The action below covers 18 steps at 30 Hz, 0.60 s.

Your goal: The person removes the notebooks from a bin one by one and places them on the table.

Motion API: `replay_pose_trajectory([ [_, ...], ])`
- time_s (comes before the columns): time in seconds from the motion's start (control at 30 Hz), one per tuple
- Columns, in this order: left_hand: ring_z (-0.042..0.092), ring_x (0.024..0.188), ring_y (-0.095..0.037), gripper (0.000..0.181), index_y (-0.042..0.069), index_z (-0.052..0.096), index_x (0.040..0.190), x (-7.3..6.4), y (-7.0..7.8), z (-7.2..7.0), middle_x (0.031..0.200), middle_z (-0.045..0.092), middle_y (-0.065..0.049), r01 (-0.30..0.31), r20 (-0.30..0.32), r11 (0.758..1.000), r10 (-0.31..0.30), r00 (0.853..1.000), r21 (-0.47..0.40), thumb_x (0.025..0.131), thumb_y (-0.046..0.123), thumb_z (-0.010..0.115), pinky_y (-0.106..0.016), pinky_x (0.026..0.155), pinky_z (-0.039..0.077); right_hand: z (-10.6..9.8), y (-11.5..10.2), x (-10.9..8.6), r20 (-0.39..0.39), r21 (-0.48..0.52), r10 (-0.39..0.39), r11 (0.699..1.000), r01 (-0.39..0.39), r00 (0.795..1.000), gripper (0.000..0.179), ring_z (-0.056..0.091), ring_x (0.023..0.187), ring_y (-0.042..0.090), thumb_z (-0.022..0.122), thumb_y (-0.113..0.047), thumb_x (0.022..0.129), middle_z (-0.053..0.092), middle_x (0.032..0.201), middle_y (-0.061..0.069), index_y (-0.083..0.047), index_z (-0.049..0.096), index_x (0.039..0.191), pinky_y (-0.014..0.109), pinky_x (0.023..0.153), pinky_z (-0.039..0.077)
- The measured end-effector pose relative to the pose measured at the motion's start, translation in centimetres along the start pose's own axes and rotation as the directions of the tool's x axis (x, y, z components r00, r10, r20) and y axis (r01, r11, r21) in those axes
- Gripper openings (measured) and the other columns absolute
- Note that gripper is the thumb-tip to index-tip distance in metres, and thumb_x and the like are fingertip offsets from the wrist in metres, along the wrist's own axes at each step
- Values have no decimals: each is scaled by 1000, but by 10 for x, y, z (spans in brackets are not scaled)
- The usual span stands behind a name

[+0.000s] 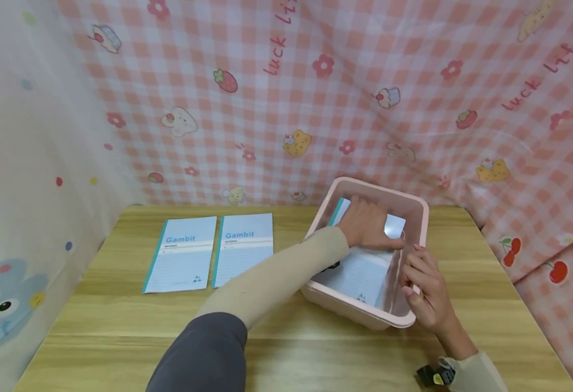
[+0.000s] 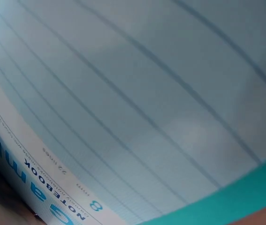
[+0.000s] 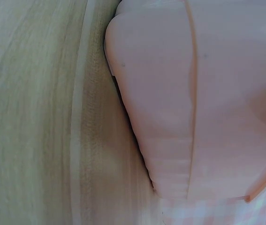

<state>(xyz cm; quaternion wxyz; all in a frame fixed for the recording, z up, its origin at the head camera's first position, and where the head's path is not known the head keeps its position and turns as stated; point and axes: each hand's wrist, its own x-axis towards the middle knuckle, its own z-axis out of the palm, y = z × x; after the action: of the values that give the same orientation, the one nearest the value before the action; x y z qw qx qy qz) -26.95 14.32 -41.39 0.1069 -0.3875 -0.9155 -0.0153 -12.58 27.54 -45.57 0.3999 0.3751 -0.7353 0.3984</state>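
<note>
My left hand [image 1: 367, 222] reaches down inside a pink plastic bin [image 1: 352, 294] and grips a light-blue Gambit notebook [image 1: 357, 272] near its top end. The hand hides most of the notebook's title. In the left wrist view the ruled cover [image 2: 137, 108] fills the picture, with the teal spine [image 2: 245, 187] at lower right and skin at both lower corners. My right hand [image 1: 426, 288] holds the bin's right rim, its fingers curled at the edge. From the right wrist, the bin's outer wall [image 3: 165, 93] shows close up.
Two more Gambit notebooks, a left one [image 1: 181, 261] and a right one [image 1: 242, 250], lie side by side on the wooden table [image 1: 120, 337]. My left forearm crosses over the right one's lower corner. A checked cloth [image 1: 267, 120] hangs behind the table.
</note>
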Motion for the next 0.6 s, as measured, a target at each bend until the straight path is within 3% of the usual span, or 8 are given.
replay_pose_trajectory([
  [0.1,20,49,-7,66,23,35,57,0,-3,-11,54,25,9,-22,-76,999,19,997,-39,82,82,53,-25,50,15,1,1,0,-3,5,-1,1000,1,1000,42,40,82,22,43,-26,102,38,69,2,-11,47,63,42,115,28],
  [0.17,19,50,-7,64,23,37,60,1,-3,-17,55,26,9,-21,-95,997,14,995,-69,82,80,53,-24,50,14,1,0,-2,-1,5,7,1000,-7,1000,44,39,81,21,43,-28,103,38,68,2,-12,46,62,42,114,28],
  [0.3,29,53,-7,60,24,42,74,3,-4,-31,61,35,9,22,-50,993,-28,998,-120,82,82,50,-24,54,22,1,-1,-4,0,10,25,1000,-25,1000,43,39,82,20,43,-27,103,38,68,2,-12,46,62,42,115,27],
  [0.4,39,58,-7,59,24,46,77,3,-7,-45,65,42,9,50,-23,989,-54,998,-138,82,82,50,-26,61,29,2,-1,-5,1,12,35,999,-35,999,41,40,83,21,44,-24,102,39,69,2,-12,47,63,42,117,26],
  [0.5,45,60,-9,57,23,49,77,2,-12,-61,67,47,8,57,-53,985,-66,996,-161,83,80,53,-26,61,34,2,-2,-3,2,11,39,999,-39,999,40,40,84,21,44,-24,101,39,70,2,-12,47,63,42,117,26],
  [0.6,51,60,-10,56,23,52,90,1,-18,-79,68,52,6,59,-94,978,-79,992,-198,83,78,56,-25,58,38,3,-3,-1,3,9,39,999,-39,999,40,39,83,22,44,-24,101,40,70,3,-12,47,63,42,116,27],
])
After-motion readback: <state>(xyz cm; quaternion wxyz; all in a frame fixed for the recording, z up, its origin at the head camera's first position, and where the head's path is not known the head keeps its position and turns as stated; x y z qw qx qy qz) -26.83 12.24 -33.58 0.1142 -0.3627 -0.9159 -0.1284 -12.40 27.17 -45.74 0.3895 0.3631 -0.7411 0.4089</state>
